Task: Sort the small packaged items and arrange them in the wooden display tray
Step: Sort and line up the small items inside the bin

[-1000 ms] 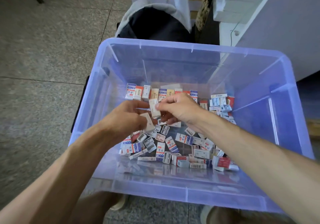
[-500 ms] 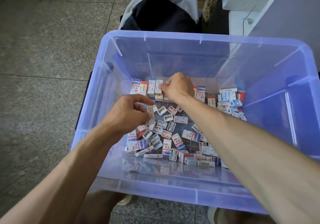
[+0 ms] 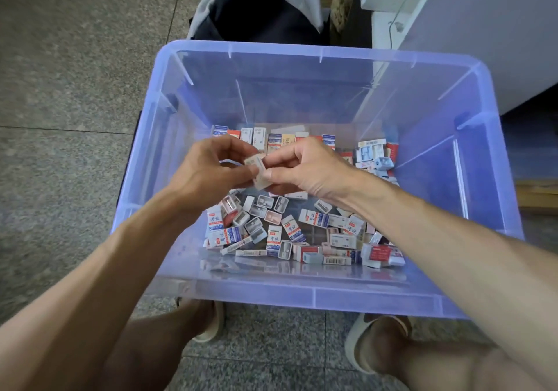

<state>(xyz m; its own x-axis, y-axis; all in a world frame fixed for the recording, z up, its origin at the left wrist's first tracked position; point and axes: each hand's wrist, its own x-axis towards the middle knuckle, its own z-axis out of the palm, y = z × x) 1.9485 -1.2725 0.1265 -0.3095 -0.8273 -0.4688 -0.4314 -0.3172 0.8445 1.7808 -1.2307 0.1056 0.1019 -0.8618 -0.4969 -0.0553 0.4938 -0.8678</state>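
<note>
We held one small pale packet (image 3: pixel 259 171) between both hands above the middle of the clear blue plastic bin (image 3: pixel 302 49); it was tilted, its upper end toward the left hand (image 3: pixel 208 176) and its lower end toward the right hand (image 3: pixel 305 168). Both hands pinched it: left thumb and fingers curled round the upper left edge, right thumb and forefinger closed on the right side. Our judgement was that the step in hand was checking or squaring this packet before placing it with its kind. To do that well, we judged the grip should stay light at the edges so the printed face can be read, and the packet should be turned to match the row before release, not dropped onto the heap. Directly below the hands lay the loose heap of small boxes (image 3: pixel 290 230), blue-and-white, red and pale ones mixed, lying flat and at all angles on the bin floor. Beyond the hands, against the far wall, a row of upright boxes (image 3: pixel 256 134) stood side by side, and a smaller cluster (image 3: pixel 373 153) sat at far right. We could not make out a wooden tray under them. Outside the bin: speckled stone floor (image 3: pixel 66 73), a dark bag (image 3: pixel 256 16) behind it, our sandalled feet (image 3: pixel 371 339) at the near edge.
</note>
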